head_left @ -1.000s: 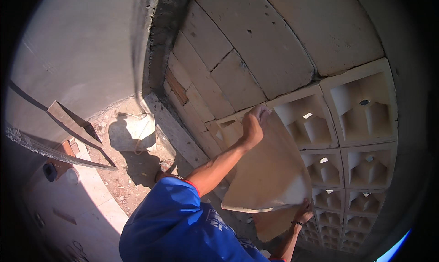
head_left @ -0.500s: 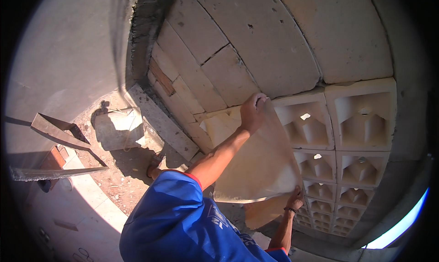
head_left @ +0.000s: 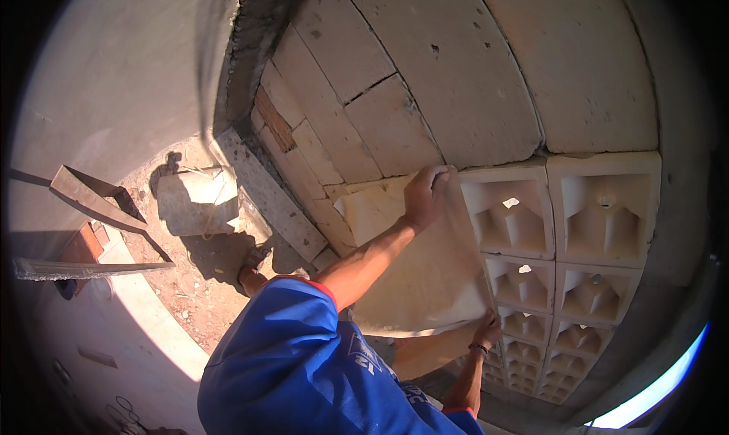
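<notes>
A pale tan sheet (head_left: 425, 275), seemingly thin and bendable, stands against the block wall, its right edge beside the patterned vent blocks. My left hand (head_left: 427, 196) is closed on its upper right corner, fingers curled over the edge. Lower down, my right hand (head_left: 488, 330), with a dark bracelet at the wrist, grips the sheet's lower right corner; its fingers are partly hidden. Beneath the sheet's bottom edge shows a browner flat piece (head_left: 433, 351). I cannot tell whether that piece belongs to the sheet.
Vent blocks (head_left: 598, 207) with diamond-like hollows rise in columns on the right, below large plain blocks (head_left: 448, 67). A plank (head_left: 269, 196) lies along the wall's foot. On the rubble floor rests a pale sack-like thing (head_left: 199, 200). Further left stands a metal trough (head_left: 99, 200).
The view has shifted slightly, so the wall sits a little lower and further right. Both hands keep their hold on the sheet, which stays in about the same place.
</notes>
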A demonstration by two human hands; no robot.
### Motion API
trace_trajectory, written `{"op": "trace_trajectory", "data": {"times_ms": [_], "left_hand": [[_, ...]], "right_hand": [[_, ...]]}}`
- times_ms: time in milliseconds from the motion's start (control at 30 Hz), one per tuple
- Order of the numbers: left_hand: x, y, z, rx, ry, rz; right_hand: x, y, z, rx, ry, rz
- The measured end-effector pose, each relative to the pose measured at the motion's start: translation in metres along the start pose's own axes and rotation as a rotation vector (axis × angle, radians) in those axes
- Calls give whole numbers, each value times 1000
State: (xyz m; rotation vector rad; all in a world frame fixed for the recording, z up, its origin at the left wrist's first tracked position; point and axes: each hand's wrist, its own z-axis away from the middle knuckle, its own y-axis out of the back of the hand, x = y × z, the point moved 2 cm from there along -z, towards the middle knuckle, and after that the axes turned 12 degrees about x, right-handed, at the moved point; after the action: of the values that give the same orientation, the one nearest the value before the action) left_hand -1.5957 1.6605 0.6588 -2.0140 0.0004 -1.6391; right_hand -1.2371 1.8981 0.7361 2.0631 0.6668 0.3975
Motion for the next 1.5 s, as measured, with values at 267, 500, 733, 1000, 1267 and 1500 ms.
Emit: {"op": "trace_trajectory", "data": {"times_ms": [267,500,733,1000,1267,1500], "left_hand": [[-4,9,0,-120,-55,-12],[-4,13,-5,-183,17,-34],[-7,13,-6,-233,125,9],[-13,5,-15,-258,264,111],[-11,8,-23,-388,177,8],[-7,15,-34,-401,18,-87]], "right_hand": [[24,-15,-8,-42,63,-134],[45,-34,-7,-371,-75,-47],[26,-38,28,-394,-35,-280],[27,-57,55,-554,-65,-279],[19,-121,124,-639,-49,-587],[-17,-150,151,-674,-114,-701]]}}
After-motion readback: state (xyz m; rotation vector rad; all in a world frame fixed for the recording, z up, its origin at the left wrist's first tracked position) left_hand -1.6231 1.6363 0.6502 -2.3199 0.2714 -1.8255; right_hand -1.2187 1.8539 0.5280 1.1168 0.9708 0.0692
